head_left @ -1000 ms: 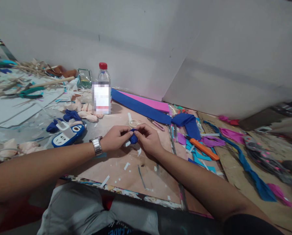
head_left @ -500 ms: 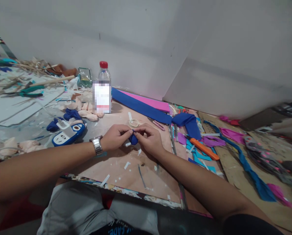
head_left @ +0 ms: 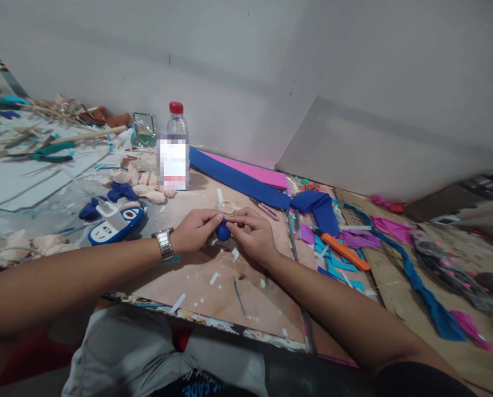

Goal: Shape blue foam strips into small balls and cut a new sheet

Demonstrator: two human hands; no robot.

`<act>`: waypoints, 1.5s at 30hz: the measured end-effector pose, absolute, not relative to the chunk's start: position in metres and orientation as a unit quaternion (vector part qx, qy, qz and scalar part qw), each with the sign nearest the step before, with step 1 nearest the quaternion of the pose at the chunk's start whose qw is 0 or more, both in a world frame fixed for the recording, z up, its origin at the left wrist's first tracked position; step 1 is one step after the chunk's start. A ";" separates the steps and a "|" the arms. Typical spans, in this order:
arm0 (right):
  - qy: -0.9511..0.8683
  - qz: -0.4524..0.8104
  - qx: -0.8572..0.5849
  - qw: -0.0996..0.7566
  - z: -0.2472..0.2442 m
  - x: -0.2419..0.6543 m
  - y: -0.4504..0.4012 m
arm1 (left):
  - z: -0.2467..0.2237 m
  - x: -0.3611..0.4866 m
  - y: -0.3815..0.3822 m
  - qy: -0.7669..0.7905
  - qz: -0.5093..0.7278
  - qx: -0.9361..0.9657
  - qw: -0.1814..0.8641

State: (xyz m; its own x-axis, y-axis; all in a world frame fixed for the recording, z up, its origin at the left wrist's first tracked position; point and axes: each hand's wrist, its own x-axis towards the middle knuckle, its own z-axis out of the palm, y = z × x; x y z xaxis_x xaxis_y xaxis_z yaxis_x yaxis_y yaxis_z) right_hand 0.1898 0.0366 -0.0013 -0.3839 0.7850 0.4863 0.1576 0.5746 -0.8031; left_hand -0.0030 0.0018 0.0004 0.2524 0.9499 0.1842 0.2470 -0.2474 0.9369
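Between my two hands hangs a small dark blue bundle (head_left: 223,231), which looks like gathered fabric or crepe paper. My left hand (head_left: 192,229), with a metal watch (head_left: 164,244) on its wrist, pinches the bundle's top between thumb and finger. My right hand (head_left: 252,234) is closed on the same upper end from the other side, its fingertips close to the left thumb. Just beyond the fingers lies a roll of narrow pale tape (head_left: 227,207) with a loose white end.
A red-capped bottle (head_left: 177,124) stands behind my left hand, near a blue-white power strip (head_left: 117,226). Blue and pink strips (head_left: 246,179) lie along the wall. An orange cutter (head_left: 345,252) rests among scraps at right. Green-handled pliers (head_left: 54,153) lie at far left.
The blue bundle has turned slightly between my fingers, and more of its rounded lower part shows. Both hands stay in nearly the same place.
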 end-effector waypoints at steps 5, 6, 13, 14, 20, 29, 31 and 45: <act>-0.761 0.341 -0.312 0.455 0.000 0.190 0.036 | 0.002 -0.004 0.002 0.441 0.418 0.680 0.411; -0.762 0.344 -0.310 0.453 0.001 0.190 0.036 | 0.002 -0.004 0.002 0.442 0.417 0.685 0.404; -0.754 0.354 -0.312 0.457 0.002 0.190 0.034 | 0.004 -0.004 0.002 0.437 0.420 0.706 0.367; -0.748 0.359 -0.321 0.457 0.001 0.190 0.034 | 0.004 -0.004 0.002 0.434 0.420 0.712 0.358; -0.739 0.383 -0.345 0.434 -0.003 0.189 0.034 | 0.002 -0.004 0.001 0.435 0.397 0.744 0.315; -0.711 0.414 -0.369 0.432 -0.009 0.188 0.036 | -0.002 -0.006 0.003 0.438 0.370 0.770 0.280; -0.708 0.418 -0.371 0.432 -0.010 0.188 0.036 | -0.001 -0.006 0.003 0.445 0.365 0.772 0.270; -0.663 0.504 -0.352 0.427 -0.011 0.187 0.036 | -0.001 -0.004 0.003 0.451 0.387 0.743 0.308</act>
State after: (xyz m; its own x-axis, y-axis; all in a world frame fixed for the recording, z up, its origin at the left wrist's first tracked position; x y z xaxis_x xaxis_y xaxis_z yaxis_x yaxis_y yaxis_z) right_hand 0.1874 0.0358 -0.0114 -0.3876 0.8974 0.2111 0.0367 0.2438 -0.9691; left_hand -0.0040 0.0027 -0.0008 0.2948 0.9082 0.2972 0.4323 -0.4041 0.8061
